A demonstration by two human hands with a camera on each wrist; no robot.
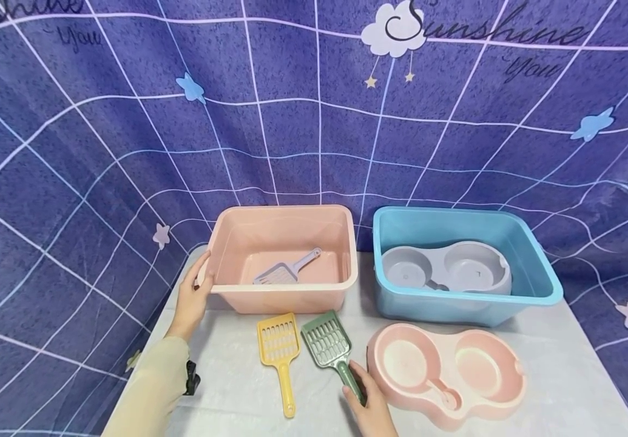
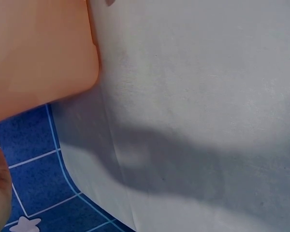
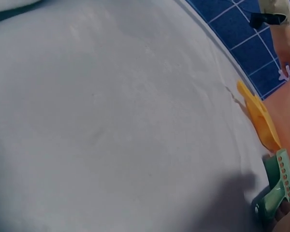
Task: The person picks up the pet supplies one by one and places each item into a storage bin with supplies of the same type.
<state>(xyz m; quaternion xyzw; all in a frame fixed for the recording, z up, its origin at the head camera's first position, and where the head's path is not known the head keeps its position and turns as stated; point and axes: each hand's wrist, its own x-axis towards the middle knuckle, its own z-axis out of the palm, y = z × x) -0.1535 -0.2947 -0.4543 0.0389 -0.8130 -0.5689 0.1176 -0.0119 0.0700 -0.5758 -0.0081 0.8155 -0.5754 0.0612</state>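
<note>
My left hand (image 1: 189,306) grips the front left corner of a pink litter box (image 1: 286,298), fingers at its left side and thumb towards the front. Inside that box lies a lavender litter scoop (image 1: 306,261). My right hand (image 1: 372,409) holds a green litter scoop (image 1: 342,366) by its handle, thumb and fingers on either side. The green scoop's slotted head points towards the box. Beside it on the left, a yellow litter scoop (image 1: 284,385) lies on the table. In the right wrist view the green scoop (image 3: 271,202) shows only at the right edge.
A blue litter box (image 1: 428,309) stands at the right with a grey double pet bowl (image 1: 438,267) inside. In front of it sits a pink double pet bowl (image 1: 446,352), close to my right hand. A purple-blue patterned curtain (image 1: 292,133) hangs behind the white-covered table (image 1: 226,364).
</note>
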